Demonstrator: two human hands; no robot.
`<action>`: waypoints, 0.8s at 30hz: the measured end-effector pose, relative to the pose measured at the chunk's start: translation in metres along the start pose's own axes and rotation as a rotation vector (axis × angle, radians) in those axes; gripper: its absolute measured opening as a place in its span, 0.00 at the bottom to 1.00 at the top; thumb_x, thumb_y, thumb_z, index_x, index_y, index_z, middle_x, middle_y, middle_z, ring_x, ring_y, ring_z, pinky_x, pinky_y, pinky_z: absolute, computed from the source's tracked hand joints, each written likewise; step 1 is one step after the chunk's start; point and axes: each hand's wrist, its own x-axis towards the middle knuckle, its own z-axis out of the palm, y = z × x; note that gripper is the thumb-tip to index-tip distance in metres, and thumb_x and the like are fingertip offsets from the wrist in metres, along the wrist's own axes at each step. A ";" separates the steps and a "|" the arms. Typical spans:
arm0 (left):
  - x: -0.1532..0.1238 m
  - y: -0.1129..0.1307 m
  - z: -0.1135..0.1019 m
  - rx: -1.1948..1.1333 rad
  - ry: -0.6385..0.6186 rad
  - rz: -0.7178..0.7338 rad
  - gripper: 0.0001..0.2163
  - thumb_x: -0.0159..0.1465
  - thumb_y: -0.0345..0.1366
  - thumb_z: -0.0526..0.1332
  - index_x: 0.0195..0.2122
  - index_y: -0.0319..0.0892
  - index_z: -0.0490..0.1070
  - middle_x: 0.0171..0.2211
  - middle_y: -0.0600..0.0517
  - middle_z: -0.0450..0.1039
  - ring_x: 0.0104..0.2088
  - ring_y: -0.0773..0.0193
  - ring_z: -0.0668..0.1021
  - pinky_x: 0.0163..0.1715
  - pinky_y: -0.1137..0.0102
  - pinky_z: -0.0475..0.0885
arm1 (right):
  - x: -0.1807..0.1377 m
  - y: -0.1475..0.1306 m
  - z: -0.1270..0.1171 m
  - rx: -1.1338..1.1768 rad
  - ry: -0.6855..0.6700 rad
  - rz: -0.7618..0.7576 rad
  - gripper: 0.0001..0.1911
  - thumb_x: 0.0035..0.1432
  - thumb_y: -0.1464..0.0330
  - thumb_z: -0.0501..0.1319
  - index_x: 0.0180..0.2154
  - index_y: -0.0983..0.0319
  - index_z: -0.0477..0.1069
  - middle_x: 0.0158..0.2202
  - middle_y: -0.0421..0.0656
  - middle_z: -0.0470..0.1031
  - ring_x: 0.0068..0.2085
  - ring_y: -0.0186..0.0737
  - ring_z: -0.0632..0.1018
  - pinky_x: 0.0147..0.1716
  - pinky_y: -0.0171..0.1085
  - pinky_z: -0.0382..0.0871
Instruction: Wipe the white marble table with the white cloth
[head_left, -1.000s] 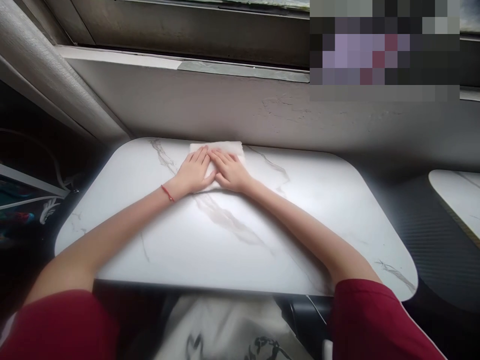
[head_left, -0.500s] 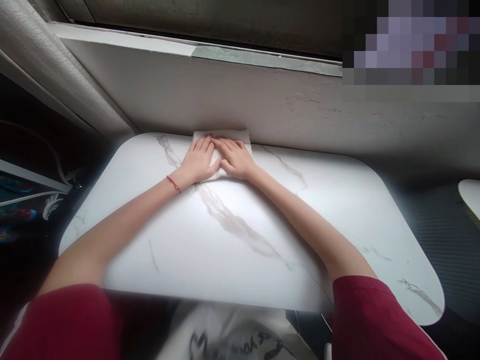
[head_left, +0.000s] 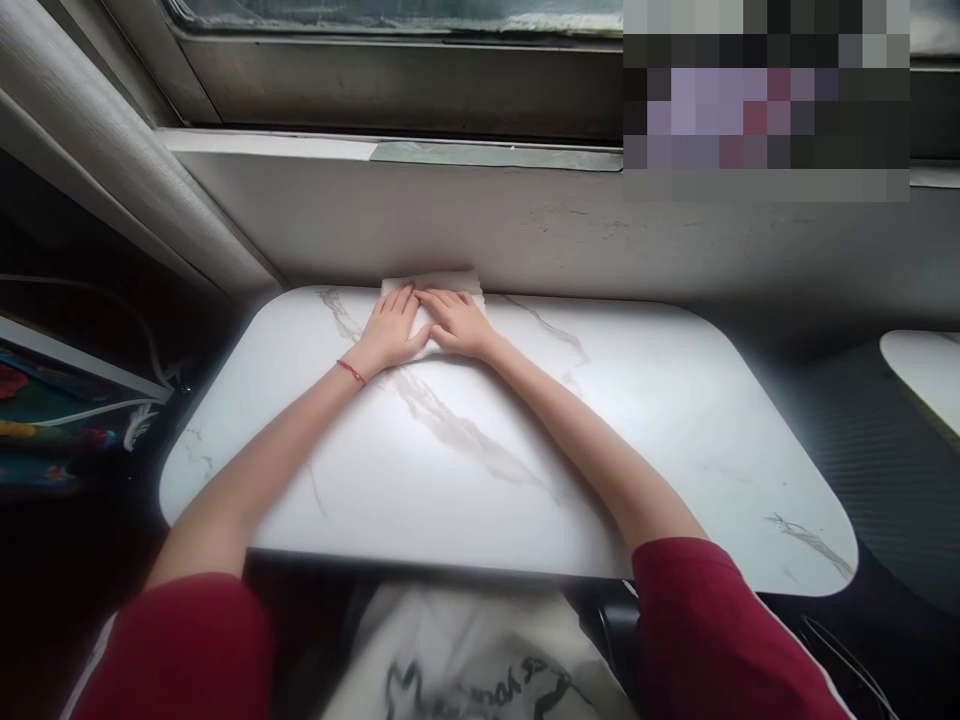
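Observation:
A white cloth lies flat on the marble-patterned white table, at its far edge by the wall. Flat on the cloth's left part rests my left hand, fingers stretched out, with a red string bracelet on the wrist. My right hand presses flat on the right part, its fingers also extended. The two hands almost meet at thumbs and fingertips. Much of the cloth is hidden under them.
Behind the table rises a pale wall with a window ledge above. A pale pipe-like column stands at the left, near white cables. Another white tabletop shows at the right. A printed pale fabric lies below the table.
The view has tilted up, bringing more of the window into sight. Both hands stay flat on the cloth at the table's far edge.

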 end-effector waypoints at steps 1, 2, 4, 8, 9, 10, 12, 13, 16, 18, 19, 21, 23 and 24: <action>-0.004 0.002 -0.001 0.007 -0.007 0.001 0.31 0.71 0.46 0.49 0.68 0.27 0.59 0.72 0.30 0.55 0.73 0.44 0.58 0.71 0.51 0.53 | -0.004 -0.002 -0.001 0.012 -0.007 -0.009 0.36 0.63 0.62 0.49 0.69 0.71 0.59 0.70 0.57 0.63 0.68 0.56 0.64 0.65 0.53 0.56; -0.008 0.005 -0.002 0.016 -0.015 0.001 0.31 0.71 0.46 0.49 0.68 0.27 0.59 0.72 0.30 0.54 0.73 0.43 0.58 0.71 0.51 0.53 | -0.008 -0.004 -0.002 0.024 -0.014 -0.022 0.36 0.63 0.61 0.49 0.69 0.71 0.58 0.70 0.58 0.62 0.68 0.57 0.64 0.65 0.54 0.56; -0.022 0.013 -0.005 0.035 -0.034 0.002 0.32 0.71 0.46 0.49 0.69 0.25 0.57 0.73 0.30 0.52 0.74 0.43 0.56 0.72 0.51 0.52 | -0.020 -0.009 -0.003 0.050 -0.015 -0.054 0.37 0.64 0.59 0.49 0.69 0.72 0.58 0.71 0.58 0.61 0.69 0.57 0.63 0.66 0.54 0.55; -0.059 0.037 -0.012 0.059 -0.069 -0.002 0.34 0.72 0.46 0.48 0.70 0.22 0.54 0.73 0.29 0.50 0.75 0.43 0.54 0.73 0.51 0.51 | -0.052 -0.033 -0.006 0.081 -0.007 -0.099 0.37 0.64 0.59 0.49 0.69 0.72 0.58 0.71 0.58 0.61 0.70 0.56 0.62 0.65 0.54 0.56; -0.070 0.043 -0.014 0.064 -0.074 -0.006 0.34 0.72 0.46 0.48 0.70 0.22 0.54 0.73 0.29 0.50 0.75 0.43 0.54 0.73 0.51 0.51 | -0.060 -0.043 -0.006 0.077 -0.009 -0.102 0.37 0.64 0.60 0.50 0.69 0.72 0.58 0.71 0.58 0.61 0.70 0.57 0.62 0.65 0.54 0.56; -0.080 0.049 -0.017 0.070 -0.080 -0.011 0.34 0.72 0.46 0.47 0.70 0.22 0.54 0.73 0.29 0.50 0.75 0.43 0.54 0.73 0.51 0.51 | -0.068 -0.054 -0.006 0.068 -0.011 -0.102 0.37 0.64 0.61 0.50 0.69 0.73 0.59 0.70 0.59 0.61 0.70 0.58 0.62 0.65 0.55 0.56; -0.103 0.058 -0.023 0.081 -0.089 -0.016 0.34 0.72 0.46 0.46 0.71 0.22 0.54 0.73 0.29 0.50 0.75 0.43 0.55 0.73 0.51 0.52 | -0.084 -0.080 -0.005 0.037 -0.004 -0.093 0.36 0.64 0.62 0.50 0.69 0.75 0.59 0.70 0.62 0.61 0.70 0.60 0.62 0.65 0.56 0.56; -0.116 0.062 -0.027 0.084 -0.091 -0.016 0.34 0.71 0.46 0.46 0.71 0.23 0.54 0.73 0.30 0.51 0.75 0.44 0.55 0.73 0.51 0.53 | -0.092 -0.095 -0.004 0.019 0.003 -0.084 0.36 0.64 0.63 0.49 0.69 0.76 0.58 0.70 0.63 0.61 0.70 0.61 0.62 0.65 0.57 0.56; -0.156 0.068 -0.037 0.074 -0.089 0.004 0.33 0.72 0.45 0.44 0.72 0.27 0.55 0.74 0.34 0.51 0.74 0.47 0.57 0.73 0.54 0.54 | -0.114 -0.142 0.000 -0.034 0.018 -0.055 0.37 0.66 0.64 0.49 0.69 0.80 0.56 0.70 0.66 0.59 0.70 0.66 0.61 0.66 0.59 0.57; -0.187 0.069 -0.042 0.059 -0.072 0.009 0.32 0.73 0.45 0.43 0.73 0.31 0.53 0.74 0.37 0.51 0.74 0.49 0.57 0.74 0.55 0.54 | -0.126 -0.173 0.002 -0.053 0.006 -0.059 0.38 0.66 0.63 0.49 0.70 0.81 0.55 0.70 0.69 0.58 0.70 0.70 0.61 0.65 0.62 0.58; -0.202 0.069 -0.045 0.054 -0.061 0.003 0.32 0.73 0.45 0.43 0.74 0.33 0.50 0.74 0.38 0.51 0.75 0.51 0.56 0.74 0.55 0.54 | -0.130 -0.186 0.002 -0.056 -0.005 -0.076 0.38 0.66 0.63 0.50 0.70 0.81 0.55 0.70 0.70 0.58 0.70 0.71 0.61 0.64 0.63 0.59; -0.233 0.068 -0.048 0.050 -0.038 -0.024 0.32 0.73 0.45 0.45 0.76 0.39 0.43 0.75 0.40 0.51 0.75 0.52 0.56 0.73 0.53 0.56 | -0.135 -0.209 0.004 -0.058 -0.026 -0.133 0.38 0.65 0.62 0.51 0.69 0.80 0.56 0.69 0.70 0.60 0.69 0.71 0.63 0.63 0.63 0.61; -0.259 0.063 -0.052 0.052 -0.025 -0.058 0.34 0.73 0.44 0.46 0.77 0.43 0.36 0.75 0.42 0.50 0.75 0.51 0.56 0.73 0.51 0.58 | -0.132 -0.225 0.008 -0.066 -0.037 -0.205 0.38 0.65 0.62 0.51 0.69 0.79 0.57 0.68 0.69 0.62 0.68 0.70 0.64 0.63 0.62 0.63; -0.269 0.060 -0.053 0.055 -0.021 -0.078 0.34 0.73 0.44 0.46 0.77 0.44 0.34 0.75 0.42 0.49 0.75 0.51 0.56 0.72 0.50 0.58 | -0.128 -0.231 0.011 -0.069 -0.040 -0.242 0.38 0.65 0.62 0.51 0.69 0.79 0.57 0.67 0.70 0.63 0.68 0.71 0.65 0.63 0.62 0.63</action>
